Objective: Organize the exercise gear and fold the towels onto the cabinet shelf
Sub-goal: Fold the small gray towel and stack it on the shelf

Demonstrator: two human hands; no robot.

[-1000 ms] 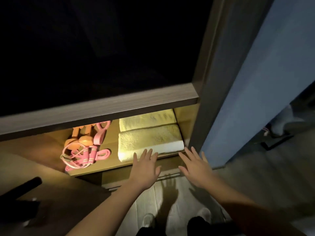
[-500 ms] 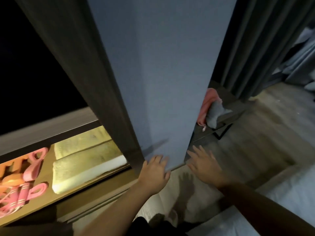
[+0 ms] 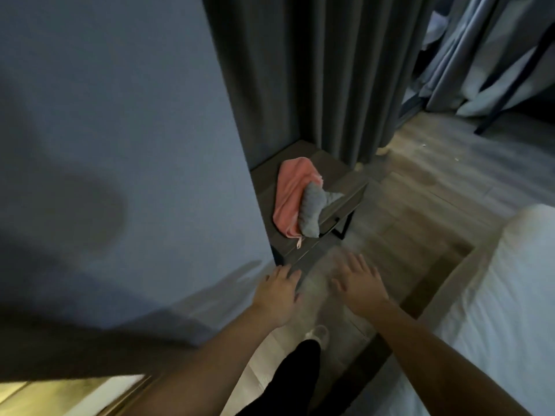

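A pink towel [image 3: 289, 190] lies crumpled on a small dark side table [image 3: 339, 187], with a grey towel [image 3: 313, 210] bunched on top of it. My left hand [image 3: 277, 295] is stretched out with its fingers spread, empty, close to the corner of the blue-grey cabinet side [image 3: 120, 145]. My right hand [image 3: 359, 282] is also empty with fingers apart, held over the floor just below the table. Only a lit strip of the cabinet shelf [image 3: 54, 394] shows at the bottom left; the folded towels and pink exercise gear are out of view.
Dark curtains [image 3: 315, 70] hang behind the side table. A white bed [image 3: 495, 310] fills the right side, with a wooden frame edge beside it. Wood floor runs between bed and cabinet; my leg and shoe show below.
My view has swung right, away from the lit shelf to the side table with the two towels. Both hands came off the shelf edge and now reach toward the table, still empty.
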